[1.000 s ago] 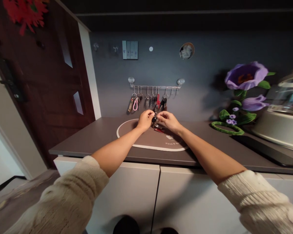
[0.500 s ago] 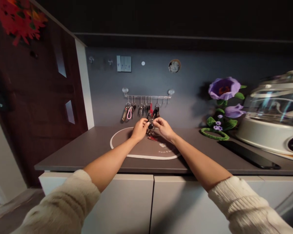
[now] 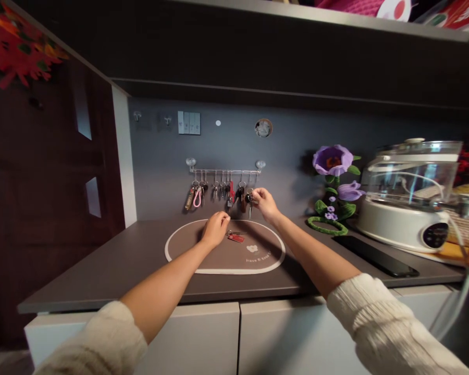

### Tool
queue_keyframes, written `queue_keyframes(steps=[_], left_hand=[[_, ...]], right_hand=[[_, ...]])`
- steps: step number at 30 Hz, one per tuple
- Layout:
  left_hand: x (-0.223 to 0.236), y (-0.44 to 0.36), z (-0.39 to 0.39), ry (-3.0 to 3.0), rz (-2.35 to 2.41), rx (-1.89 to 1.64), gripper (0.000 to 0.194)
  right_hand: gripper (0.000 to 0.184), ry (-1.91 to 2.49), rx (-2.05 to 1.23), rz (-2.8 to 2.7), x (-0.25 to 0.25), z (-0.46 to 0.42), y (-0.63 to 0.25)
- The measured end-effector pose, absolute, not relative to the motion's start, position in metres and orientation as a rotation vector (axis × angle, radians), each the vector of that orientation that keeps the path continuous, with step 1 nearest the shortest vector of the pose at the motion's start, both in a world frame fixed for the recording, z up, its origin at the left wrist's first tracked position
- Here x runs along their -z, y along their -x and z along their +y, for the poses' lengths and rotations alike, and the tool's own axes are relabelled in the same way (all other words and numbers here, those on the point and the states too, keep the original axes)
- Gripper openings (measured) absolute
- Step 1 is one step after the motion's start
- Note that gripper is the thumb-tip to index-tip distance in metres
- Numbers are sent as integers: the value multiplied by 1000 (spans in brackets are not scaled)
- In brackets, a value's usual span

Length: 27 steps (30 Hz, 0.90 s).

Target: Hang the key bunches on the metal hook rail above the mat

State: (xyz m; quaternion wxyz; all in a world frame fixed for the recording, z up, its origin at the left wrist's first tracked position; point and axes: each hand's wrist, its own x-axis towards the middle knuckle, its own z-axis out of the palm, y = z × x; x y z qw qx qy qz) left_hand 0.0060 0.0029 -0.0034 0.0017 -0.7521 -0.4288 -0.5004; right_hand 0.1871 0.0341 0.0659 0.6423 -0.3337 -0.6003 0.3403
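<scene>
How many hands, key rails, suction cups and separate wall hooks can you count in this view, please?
Hands: 2, the left hand and the right hand
Key rail: 1
Suction cups: 2
Separate wall hooks: 2
Total: 7

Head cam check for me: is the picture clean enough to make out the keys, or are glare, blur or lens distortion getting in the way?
In the head view, the keys are small but distinct, without visible glare, and the right hand looks sharp. The glass lid of the white appliance carries bright glare streaks, the wooden door sinks into shadow, and wide-angle distortion bends the frame's edges.
</scene>
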Motion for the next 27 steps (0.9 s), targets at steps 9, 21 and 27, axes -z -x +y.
queue_keyframes(steps=[9,21,27], left_hand=[[4,-6,3,2349,-1387,1559,18],[7,-2,10,2273,-1476,1607,17],[5,-1,8,2234,-1535,1625,16]], right_hand=[[11,921,-752,-1150,-108,59,-191],[16,1024,-534,-1155,-98,108,-176],[19,1170,-454,-1052,-86,113,-177]])
